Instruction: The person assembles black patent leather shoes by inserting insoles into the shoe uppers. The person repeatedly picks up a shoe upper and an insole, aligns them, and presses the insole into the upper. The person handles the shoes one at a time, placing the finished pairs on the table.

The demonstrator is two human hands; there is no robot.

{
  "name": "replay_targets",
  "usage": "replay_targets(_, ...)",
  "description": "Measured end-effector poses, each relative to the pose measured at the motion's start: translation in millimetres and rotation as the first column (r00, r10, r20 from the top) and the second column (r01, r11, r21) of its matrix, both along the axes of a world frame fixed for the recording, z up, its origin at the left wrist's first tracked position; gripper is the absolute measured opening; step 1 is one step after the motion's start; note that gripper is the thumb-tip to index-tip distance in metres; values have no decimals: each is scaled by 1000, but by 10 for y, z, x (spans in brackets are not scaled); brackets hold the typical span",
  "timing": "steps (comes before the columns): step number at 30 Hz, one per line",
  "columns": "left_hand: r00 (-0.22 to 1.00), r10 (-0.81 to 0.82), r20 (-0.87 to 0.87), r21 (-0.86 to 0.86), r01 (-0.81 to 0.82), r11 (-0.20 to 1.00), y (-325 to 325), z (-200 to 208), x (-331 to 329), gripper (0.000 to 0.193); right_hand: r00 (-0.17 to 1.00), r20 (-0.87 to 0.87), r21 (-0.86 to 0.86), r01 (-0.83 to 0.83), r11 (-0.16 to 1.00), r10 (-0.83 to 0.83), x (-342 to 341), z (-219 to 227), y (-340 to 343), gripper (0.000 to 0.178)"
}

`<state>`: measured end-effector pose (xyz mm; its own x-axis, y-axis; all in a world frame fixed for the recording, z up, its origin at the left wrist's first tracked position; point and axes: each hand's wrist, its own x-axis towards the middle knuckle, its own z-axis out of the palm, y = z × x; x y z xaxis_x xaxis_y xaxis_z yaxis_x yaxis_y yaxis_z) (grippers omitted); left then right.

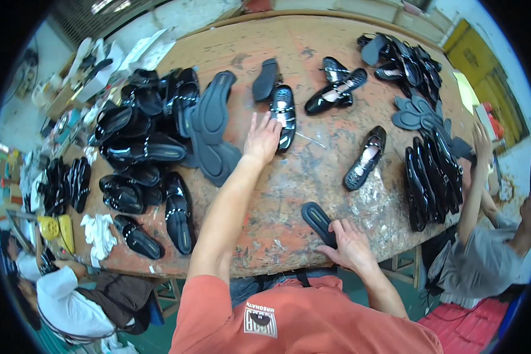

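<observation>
My left hand [262,139] reaches across the table with its fingers stretched out. Its right edge meets a glossy black shoe [286,135] with a studded strap; whether it presses on it I cannot tell. A dark grey sole-shaped piece [265,79] lies just beyond. Near the front edge, my right hand [351,245] pinches the near end of a dark insole [317,219] between thumb and fingers. Farther right a single black shoe [366,158] lies alone, and two more black shoes [330,97] rest crossed over each other at the back.
Piled black shoes [141,150] and grey insoles [212,112] crowd the table's left side. At right are fanned insoles [416,113], a row of shoes [430,177] and another shoe heap [404,62]. White cloth [99,236] lies front left. Co-workers sit at both sides.
</observation>
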<state>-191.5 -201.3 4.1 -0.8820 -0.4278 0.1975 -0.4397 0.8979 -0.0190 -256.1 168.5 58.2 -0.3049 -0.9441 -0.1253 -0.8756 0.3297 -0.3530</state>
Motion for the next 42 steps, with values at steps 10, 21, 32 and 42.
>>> replay_targets(10,945,195,-262,402,-77,912,2661,328,1037,64,886,167,-284,464,839,-433,-311,-295,190,53)
replay_targets(21,675,648,-353,567,-397,722,2502,301,2199,34,920,284,-267,-194,944,269,-646,194,-71,32)
replay_targets(32,526,843,-111,988,-33,151,2696,-233,2411,34,678,110,-220,-696,684,726,-36,-116,-725,28)
replay_targets(42,514,855,-66,993,-48,105,2684,-175,2379,36,670,73,-182,-719,671,739,117,-322,-798,21)
